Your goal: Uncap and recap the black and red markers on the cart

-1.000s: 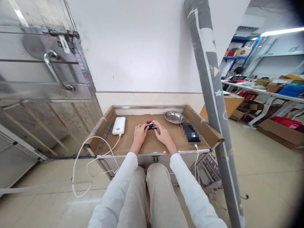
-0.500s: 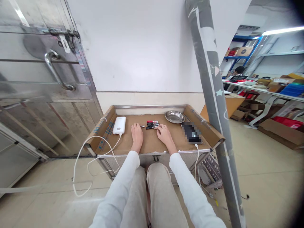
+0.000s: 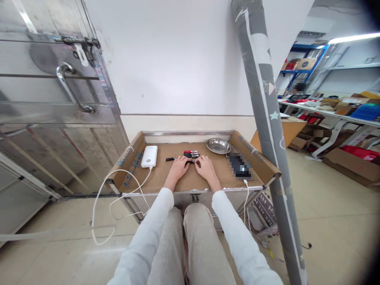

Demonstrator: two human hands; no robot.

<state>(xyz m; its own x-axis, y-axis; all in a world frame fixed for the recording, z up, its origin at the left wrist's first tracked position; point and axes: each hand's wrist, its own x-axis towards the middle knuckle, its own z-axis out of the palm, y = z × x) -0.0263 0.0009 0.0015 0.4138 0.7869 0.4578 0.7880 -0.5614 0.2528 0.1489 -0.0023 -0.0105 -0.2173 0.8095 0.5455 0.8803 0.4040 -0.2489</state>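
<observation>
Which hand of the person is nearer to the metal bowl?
Right. The right hand is in front and left of the metal bowl; the left hand is farther left.

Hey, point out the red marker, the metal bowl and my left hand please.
Red marker [image 3: 190,151]: head view, middle of its barrel.
Metal bowl [image 3: 219,147]: head view, its inside bottom.
Left hand [image 3: 179,168]: head view, back of the hand.

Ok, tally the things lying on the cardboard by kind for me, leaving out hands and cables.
Pens: at least 4, bunched and partly hidden, so I can't give an exact count
White power bank: 1
Metal bowl: 1
Dark device, image blurred: 1
Total: at least 7
</observation>
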